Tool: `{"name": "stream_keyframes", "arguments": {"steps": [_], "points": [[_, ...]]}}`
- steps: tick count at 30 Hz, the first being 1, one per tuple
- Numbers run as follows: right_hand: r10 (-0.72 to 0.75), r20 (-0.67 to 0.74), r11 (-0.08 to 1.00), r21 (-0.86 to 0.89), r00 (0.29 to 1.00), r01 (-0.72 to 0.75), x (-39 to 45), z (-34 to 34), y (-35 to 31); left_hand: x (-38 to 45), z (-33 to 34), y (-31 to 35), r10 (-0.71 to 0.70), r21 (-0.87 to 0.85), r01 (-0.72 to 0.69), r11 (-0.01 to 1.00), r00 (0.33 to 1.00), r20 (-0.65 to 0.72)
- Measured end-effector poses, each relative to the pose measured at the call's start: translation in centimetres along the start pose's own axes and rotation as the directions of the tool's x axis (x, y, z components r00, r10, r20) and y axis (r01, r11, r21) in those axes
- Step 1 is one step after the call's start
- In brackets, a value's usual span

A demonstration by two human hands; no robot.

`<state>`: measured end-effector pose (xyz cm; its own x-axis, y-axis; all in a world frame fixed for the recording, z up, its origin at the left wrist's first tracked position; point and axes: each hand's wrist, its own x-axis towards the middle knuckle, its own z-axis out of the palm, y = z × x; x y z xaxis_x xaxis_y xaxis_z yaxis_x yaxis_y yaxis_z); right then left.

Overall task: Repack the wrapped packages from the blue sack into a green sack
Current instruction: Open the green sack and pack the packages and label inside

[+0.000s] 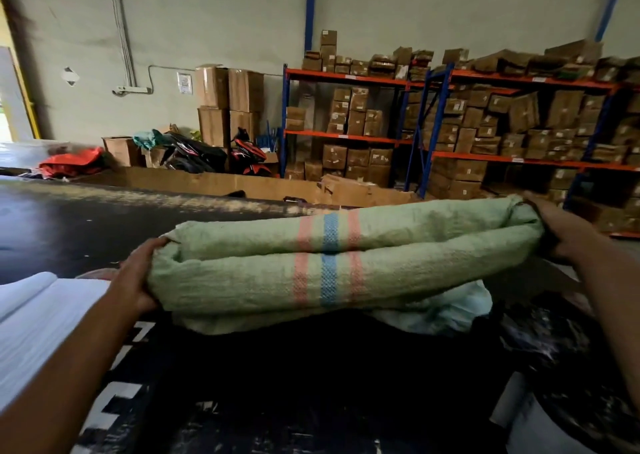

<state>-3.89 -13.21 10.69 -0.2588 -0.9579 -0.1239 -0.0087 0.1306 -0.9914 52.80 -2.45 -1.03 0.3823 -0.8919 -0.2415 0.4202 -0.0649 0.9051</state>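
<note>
Green sack [346, 259]: woven, pale green with pink and blue stripes, held up in front of the person at mid-frame, mouth rim rolled down into a thick cuff.
Long axis: runs left-right across the view, right end slightly higher and farther.
Left hand [136, 277]: clenched on the left end of the rolled rim, fingers wrapped over the edge.
Right hand [562, 228]: gripping the right end of the rim, fingers tucked into the fold; fingertips hidden.
Key relation: sack mouth sits between both hands, opening faces up and toward the person; each hand is at its own end, neither is free.
Below sack: dark mass, probably wrapped packages [540, 342] in black film at lower right; too dark to count.
Blue sack: cannot tell which item it is; not clearly visible.
White material [31, 318]: lies at lower left, just beside the left forearm.
Background: shelving [450, 124] with cardboard boxes, well apart.
Step, judged: opening and cuffing the sack for loading; no package visibly inside.
Next, judged: one hand must let go to reach down for a package.
</note>
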Motion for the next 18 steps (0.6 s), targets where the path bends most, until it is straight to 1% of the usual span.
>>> {"name": "stream_keyframes", "arguments": {"steps": [1, 2, 3, 4, 5, 6, 7, 8, 9, 10, 11, 12, 13, 14, 15, 16, 17, 18], "points": [[-0.048, 0.053, 0.997, -0.061, 0.997, 0.051, 0.3, 0.4, -0.1, 0.2, 0.2, -0.3, 0.013, 0.043, -0.015, 0.999, 0.999, 0.039], [-0.093, 0.088, 0.978, -0.179, 0.992, 0.108, 0.5, 0.9, 0.0, 0.1, 0.5, -0.5, 0.021, 0.125, -0.031, 0.992, 0.997, 0.075], [-0.155, 0.091, 0.931, -0.319, 0.984, 0.177, 0.6, 1.2, 0.2, -0.1, 0.5, -0.7, 0.051, 0.232, -0.069, 0.97, 0.995, 0.082], [-0.224, 0.068, 0.864, -0.448, 0.972, 0.231, 0.8, 1.3, 0.2, -0.1, 0.2, -0.8, 0.116, 0.364, -0.126, 0.923, 0.992, 0.051], [-0.302, 0.034, 0.783, -0.562, 0.953, 0.268, 0.9, 1.3, 0.3, 0.1, 0.0, -0.9, 0.212, 0.521, -0.186, 0.833, 0.977, 0.009], [-0.378, 0.022, 0.69, -0.66, 0.925, 0.298, 1.0, 1.4, 0.4, 0.1, -0.3, -0.9, 0.307, 0.678, -0.206, 0.705, 0.951, -0.03], [-0.468, 0.039, 0.572, -0.748, 0.883, 0.336, 1.0, 1.7, 0.6, 0.2, -0.5, -1.0, 0.38, 0.8, -0.208, 0.563, 0.924, -0.027], [-0.56, 0.065, 0.441, -0.82, 0.826, 0.364, 1.0, 2.1, 0.9, 0.3, -0.4, -1.1, 0.418, 0.87, -0.206, 0.448, 0.909, 0.0], [-0.639, 0.078, 0.347, -0.859, 0.766, 0.377, 1.0, 2.6, 1.3, 0.6, -0.3, -1.2, 0.444, 0.906, -0.204, 0.37, 0.896, 0.02], [-0.696, 0.056, 0.319, -0.869, 0.716, 0.378, 0.7, 3.3, 1.6, 0.6, 0.0, -1.2, 0.482, 0.922, -0.2, 0.333, 0.876, 0.016], [-0.733, 0.019, 0.341, -0.855, 0.68, 0.391, 0.4, 4.0, 1.7, 0.6, 0.4, -1.2, 0.529, 0.919, -0.201, 0.338, 0.849, -0.01], [-0.741, -0.031, 0.399, -0.825, 0.671, 0.402, 0.0, 4.7, 1.7, 0.5, 0.9, -1.2, 0.561, 0.895, -0.205, 0.396, 0.826, -0.059], [-0.726, -0.078, 0.472, -0.779, 0.683, 0.413, -0.4, 5.6, 1.7, 0.2, 1.9, -1.2, 0.551, 0.832, -0.224, 0.508, 0.827, -0.114], [-0.679, -0.117, 0.565, -0.714, 0.724, 0.414, -0.9, 6.7, 1.6, -0.2, 2.9, -1.1, 0.484, 0.698, -0.244, 0.673, 0.86, -0.165], [-0.61, -0.124, 0.663, -0.621, 0.783, 0.419, -1.2, 7.8, 1.5, -0.4, 3.8, -0.8, 0.368, 0.485, -0.249, 0.838, 0.915, -0.167], [-0.504, -0.089, 0.769, -0.498, 0.859, 0.4, -1.7, 8.6, 1.2, -0.5, 4.2, -0.3, 0.246, 0.285, -0.206, 0.936, 0.963, -0.11], [-0.374, -0.011, 0.868, -0.356, 0.927, 0.346, -2.1, 9.0, 1.0, -1.0, 4.2, 0.2, 0.139, 0.159, -0.132, 0.978, 0.99, -0.033], [-0.25, 0.085, 0.94, -0.219, 0.965, 0.263, -2.4, 8.8, 0.7, -1.5, 3.6, 0.8, 0.076, 0.101, -0.078, 0.992, 0.997, 0.024]]}}
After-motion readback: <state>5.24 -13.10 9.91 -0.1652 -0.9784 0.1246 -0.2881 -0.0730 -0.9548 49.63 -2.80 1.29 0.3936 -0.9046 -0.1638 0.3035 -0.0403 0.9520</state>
